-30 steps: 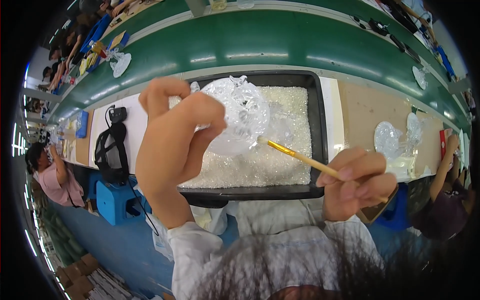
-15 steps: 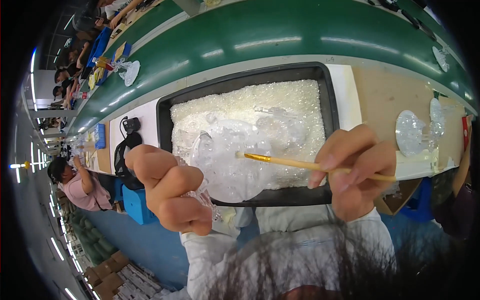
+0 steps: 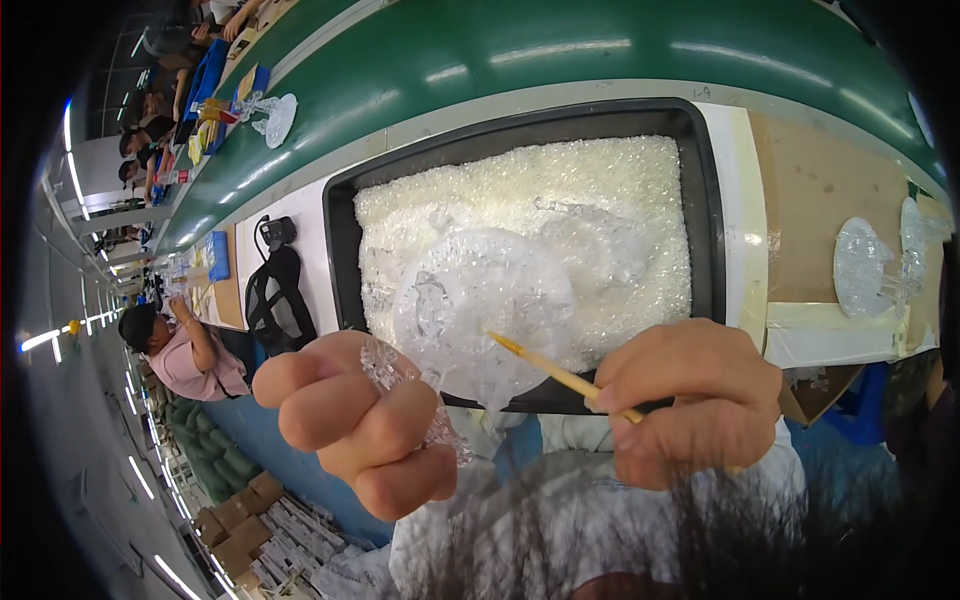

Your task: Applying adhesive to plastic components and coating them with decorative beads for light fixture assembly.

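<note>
My left hand (image 3: pixel 360 425) is closed around the clear, faceted stem of a translucent round plastic piece (image 3: pixel 480 300), whose disc is held over a black tray (image 3: pixel 340 250). Between the thumb and fingers of my right hand (image 3: pixel 690 400) is a thin paintbrush (image 3: pixel 560 375) with a wooden handle and a gold ferrule. Its tip meets the disc's face near the middle, or hovers just over it. Small clear granules (image 3: pixel 520 170) fill the tray beneath the disc. Another clear piece (image 3: pixel 600 245) lies partly sunk in them on the right.
Clear disc-shaped pieces (image 3: pixel 860 268) stand on brown cardboard at the right. A black strap-like item (image 3: pixel 278 300) lies left of the tray. Behind runs a green conveyor belt (image 3: pixel 560 50) with another clear piece (image 3: pixel 280 121). A person in pink (image 3: pixel 195 355) sits at the left.
The disc and my left hand have come lower and closer, with the disc's face turned somewhat. My right hand has moved down, tilting the brush more steeply. The whole view has shifted slightly.
</note>
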`<state>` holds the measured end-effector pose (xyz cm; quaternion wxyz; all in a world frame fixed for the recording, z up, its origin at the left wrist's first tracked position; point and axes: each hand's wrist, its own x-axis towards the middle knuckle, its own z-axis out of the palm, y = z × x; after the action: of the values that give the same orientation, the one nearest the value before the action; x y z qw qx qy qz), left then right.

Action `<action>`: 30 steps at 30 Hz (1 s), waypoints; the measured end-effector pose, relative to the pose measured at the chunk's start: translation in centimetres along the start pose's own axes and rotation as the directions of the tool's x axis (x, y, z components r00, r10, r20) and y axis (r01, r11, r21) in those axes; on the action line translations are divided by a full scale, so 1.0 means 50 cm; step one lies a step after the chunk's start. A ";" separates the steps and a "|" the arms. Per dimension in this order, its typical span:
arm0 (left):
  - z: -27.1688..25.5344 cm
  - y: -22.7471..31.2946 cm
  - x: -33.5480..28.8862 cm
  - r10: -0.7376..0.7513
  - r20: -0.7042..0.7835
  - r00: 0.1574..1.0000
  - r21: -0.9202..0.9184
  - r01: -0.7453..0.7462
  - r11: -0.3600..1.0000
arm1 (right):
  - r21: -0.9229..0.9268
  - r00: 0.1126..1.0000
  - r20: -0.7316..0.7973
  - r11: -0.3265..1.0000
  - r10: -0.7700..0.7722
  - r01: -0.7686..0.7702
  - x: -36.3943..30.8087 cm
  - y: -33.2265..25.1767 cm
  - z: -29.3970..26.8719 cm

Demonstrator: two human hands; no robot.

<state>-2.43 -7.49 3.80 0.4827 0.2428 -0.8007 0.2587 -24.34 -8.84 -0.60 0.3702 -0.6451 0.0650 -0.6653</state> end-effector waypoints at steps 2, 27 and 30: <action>0.000 -0.002 0.007 -0.002 0.030 1.000 -0.024 0.002 1.000 | 0.020 1.000 0.015 1.000 0.004 -0.004 -0.002 -0.001 -0.002; -0.017 -0.016 -0.010 0.059 0.003 0.998 0.102 -0.059 0.993 | -0.052 0.981 -0.193 0.998 -0.031 0.021 0.002 -0.026 0.017; -0.026 -0.011 -0.003 0.117 -0.008 0.993 0.146 -0.114 0.983 | -0.009 0.999 -0.028 0.999 -0.036 0.036 0.005 -0.024 -0.002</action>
<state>-1.17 -7.04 4.31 0.4545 0.2284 -0.7885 0.3458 -24.91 -8.16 0.28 0.3545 -0.6380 0.0613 -0.6808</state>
